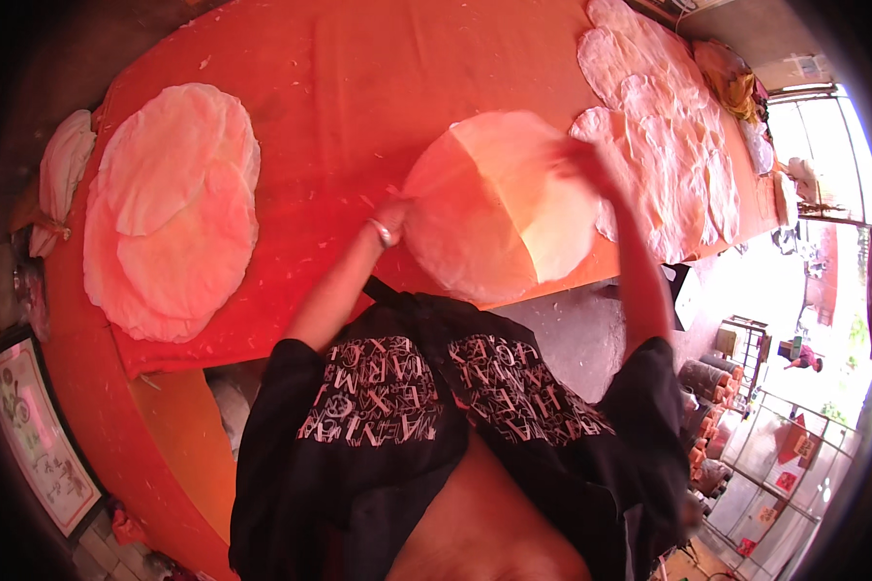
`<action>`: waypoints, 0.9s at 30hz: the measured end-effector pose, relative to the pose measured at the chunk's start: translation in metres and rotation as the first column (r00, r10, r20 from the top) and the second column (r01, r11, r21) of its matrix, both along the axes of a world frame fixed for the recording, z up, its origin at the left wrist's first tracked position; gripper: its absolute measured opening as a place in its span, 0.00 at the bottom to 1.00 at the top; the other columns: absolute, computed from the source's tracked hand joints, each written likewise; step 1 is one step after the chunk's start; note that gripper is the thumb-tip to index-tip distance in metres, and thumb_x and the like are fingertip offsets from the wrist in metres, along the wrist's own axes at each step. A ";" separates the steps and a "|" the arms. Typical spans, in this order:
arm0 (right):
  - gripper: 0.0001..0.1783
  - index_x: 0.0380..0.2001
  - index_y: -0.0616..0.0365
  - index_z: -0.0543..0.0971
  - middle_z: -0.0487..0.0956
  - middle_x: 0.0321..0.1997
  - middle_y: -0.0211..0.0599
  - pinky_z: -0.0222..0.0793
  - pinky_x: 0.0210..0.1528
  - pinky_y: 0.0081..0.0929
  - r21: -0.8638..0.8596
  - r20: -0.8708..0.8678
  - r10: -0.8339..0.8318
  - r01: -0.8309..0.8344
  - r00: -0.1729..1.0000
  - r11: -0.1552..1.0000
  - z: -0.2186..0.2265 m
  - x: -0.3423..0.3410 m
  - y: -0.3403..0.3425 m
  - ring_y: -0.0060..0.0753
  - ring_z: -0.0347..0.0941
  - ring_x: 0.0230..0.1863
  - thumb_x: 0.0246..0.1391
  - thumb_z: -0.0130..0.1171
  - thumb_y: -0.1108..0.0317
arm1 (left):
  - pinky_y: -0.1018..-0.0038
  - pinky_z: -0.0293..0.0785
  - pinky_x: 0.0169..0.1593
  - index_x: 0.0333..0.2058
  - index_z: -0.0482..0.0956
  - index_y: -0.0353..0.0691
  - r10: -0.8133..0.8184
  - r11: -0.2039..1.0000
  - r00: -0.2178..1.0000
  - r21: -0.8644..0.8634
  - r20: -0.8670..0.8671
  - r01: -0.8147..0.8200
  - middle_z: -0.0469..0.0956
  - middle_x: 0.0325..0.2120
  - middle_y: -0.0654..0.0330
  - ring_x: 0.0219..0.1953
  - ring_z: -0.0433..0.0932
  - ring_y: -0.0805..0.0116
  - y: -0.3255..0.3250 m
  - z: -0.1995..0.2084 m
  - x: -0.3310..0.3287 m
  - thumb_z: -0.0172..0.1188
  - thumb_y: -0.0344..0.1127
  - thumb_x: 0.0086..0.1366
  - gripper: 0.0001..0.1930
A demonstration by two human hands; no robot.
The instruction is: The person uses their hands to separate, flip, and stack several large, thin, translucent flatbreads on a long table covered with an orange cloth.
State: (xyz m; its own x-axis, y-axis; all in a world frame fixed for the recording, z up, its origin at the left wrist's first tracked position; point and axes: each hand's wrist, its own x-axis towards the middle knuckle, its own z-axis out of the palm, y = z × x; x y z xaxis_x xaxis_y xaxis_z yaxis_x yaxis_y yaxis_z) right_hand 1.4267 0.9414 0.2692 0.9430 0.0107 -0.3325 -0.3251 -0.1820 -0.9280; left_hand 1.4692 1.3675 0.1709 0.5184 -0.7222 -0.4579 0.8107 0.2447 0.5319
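A thin, pale, translucent round sheet (455, 218) spreads in front of me over the near edge of the red-covered table (329, 145). My left hand (392, 215), with a silvery band at the wrist, is closed on the sheet's left edge. At the sheet's upper right edge is my right hand (576, 160), smeared by motion, so its fingers cannot be made out. A straight line crosses the sheet, with a more orange tone to its right. Further left lies a stack of similar pale sheets (179, 208), overlapping one another.
Many wrinkled pale sheets (664, 136) overlap along the table's right side. Bundled cloth (727, 77) sits beyond them. White cloth (65, 174) hangs by the left edge, above a framed picture (44, 436). Reddish cylinders (712, 382) stand on the right, near a bright opening.
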 end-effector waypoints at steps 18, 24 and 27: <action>0.17 0.43 0.58 0.68 0.70 0.41 0.39 0.62 0.41 0.21 -0.930 0.132 0.463 -0.052 0.877 0.364 0.219 0.110 0.160 0.32 0.66 0.42 0.47 0.44 0.74 | 0.63 0.63 0.52 0.47 0.67 0.38 0.189 0.981 0.974 0.066 -0.128 -0.182 0.71 0.44 0.58 0.47 0.69 0.64 0.142 0.049 0.027 0.50 0.41 0.59 0.19; 0.28 0.46 0.60 0.70 0.72 0.47 0.44 0.65 0.49 0.34 -0.856 0.371 0.822 -0.184 0.432 0.483 0.067 0.016 0.247 0.42 0.68 0.48 0.33 0.48 0.81 | 0.65 0.61 0.54 0.49 0.64 0.38 0.190 0.969 0.963 -0.123 -0.193 -0.216 0.70 0.46 0.58 0.49 0.68 0.64 0.142 0.029 0.022 0.47 0.41 0.61 0.20; 0.26 0.45 0.59 0.70 0.73 0.45 0.43 0.64 0.50 0.36 -0.822 0.306 0.759 -0.243 0.575 0.515 0.037 -0.026 0.258 0.41 0.69 0.47 0.36 0.47 0.80 | 0.68 0.60 0.55 0.51 0.63 0.39 0.259 0.964 0.951 -0.012 -0.169 -0.265 0.68 0.48 0.60 0.51 0.66 0.67 0.136 0.046 0.015 0.43 0.42 0.62 0.20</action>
State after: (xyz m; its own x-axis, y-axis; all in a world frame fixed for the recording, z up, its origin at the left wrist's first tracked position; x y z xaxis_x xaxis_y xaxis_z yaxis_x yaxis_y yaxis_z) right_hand 1.4006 1.1996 0.3060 0.7993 0.5888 0.1201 0.5825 -0.7101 -0.3956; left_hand 1.4841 1.5034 0.2164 0.6111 -0.5874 -0.5306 0.7911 0.4758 0.3843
